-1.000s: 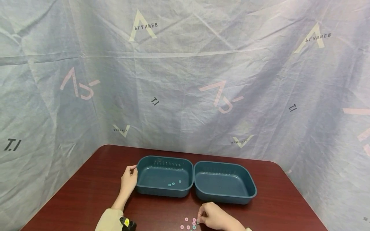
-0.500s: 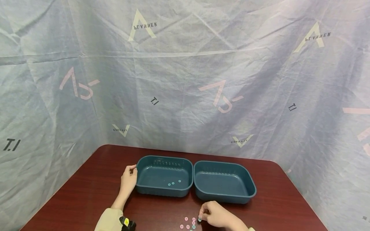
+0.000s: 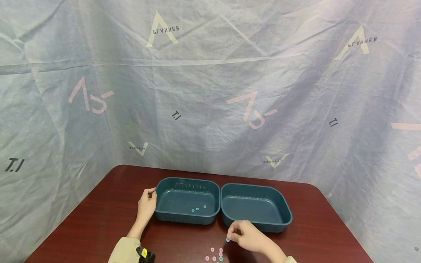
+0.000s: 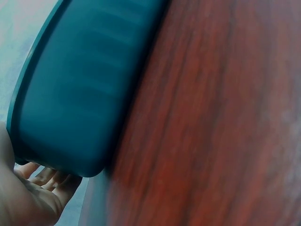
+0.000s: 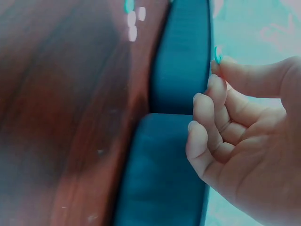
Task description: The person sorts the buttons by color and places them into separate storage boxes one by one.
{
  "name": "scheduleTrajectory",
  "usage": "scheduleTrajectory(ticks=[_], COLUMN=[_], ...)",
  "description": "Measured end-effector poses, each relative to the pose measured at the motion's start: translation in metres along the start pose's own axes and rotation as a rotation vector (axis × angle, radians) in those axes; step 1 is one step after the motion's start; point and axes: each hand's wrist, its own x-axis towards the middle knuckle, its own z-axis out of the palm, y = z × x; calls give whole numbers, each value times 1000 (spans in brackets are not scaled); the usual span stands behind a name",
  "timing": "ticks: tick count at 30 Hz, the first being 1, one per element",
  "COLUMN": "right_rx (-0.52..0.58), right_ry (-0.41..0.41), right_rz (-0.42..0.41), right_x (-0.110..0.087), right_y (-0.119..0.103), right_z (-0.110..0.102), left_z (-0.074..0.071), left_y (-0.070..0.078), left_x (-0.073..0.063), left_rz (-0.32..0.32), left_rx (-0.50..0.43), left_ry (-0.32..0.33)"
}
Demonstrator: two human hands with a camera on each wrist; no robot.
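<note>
My right hand (image 3: 245, 235) pinches a small blue button (image 3: 228, 240) between thumb and fingertips, raised over the table just in front of the trays. In the right wrist view the button (image 5: 217, 55) appears nearly edge-on, and the other fingers are curled. My left hand (image 3: 147, 205) holds the left end of the left blue tray (image 3: 187, 220), its thumb by the rim and fingers against the outer wall (image 4: 80, 94). Several pink buttons (image 3: 212, 250) and a blue button (image 3: 221, 259) lie on the table near the bottom edge. Blue buttons (image 3: 197, 209) lie inside the left tray.
A second blue tray (image 3: 253, 226) stands to the right, touching or nearly touching the left one. Both sit on a dark red wooden table (image 3: 88, 219). A pale printed cloth (image 3: 204, 138) hangs behind and at both sides.
The right hand has lifted the blue button off the table and moved it up toward the trays. The left hand stays at the left tray.
</note>
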Motion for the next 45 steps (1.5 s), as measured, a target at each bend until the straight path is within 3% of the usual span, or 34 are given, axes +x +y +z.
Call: scheduleTrajectory(ticks=[14,25,32,45], right_rx=[-76,-114,-118,-136], right_ry=[81,136,128,168], right_rz=[-101,-120,-100,-152], right_x=[19,41,54,77], right_y=[-21,-30,-32,-31], right_z=[-5,-9,-9,-4], left_z=[1,2,1,2], left_y=[0,-1,-2,-2], left_x=[1,1,1,2], left_rz=[-5,1,4,5], left_rx=[8,5,-5,-8], left_ry=[14,14,6,14])
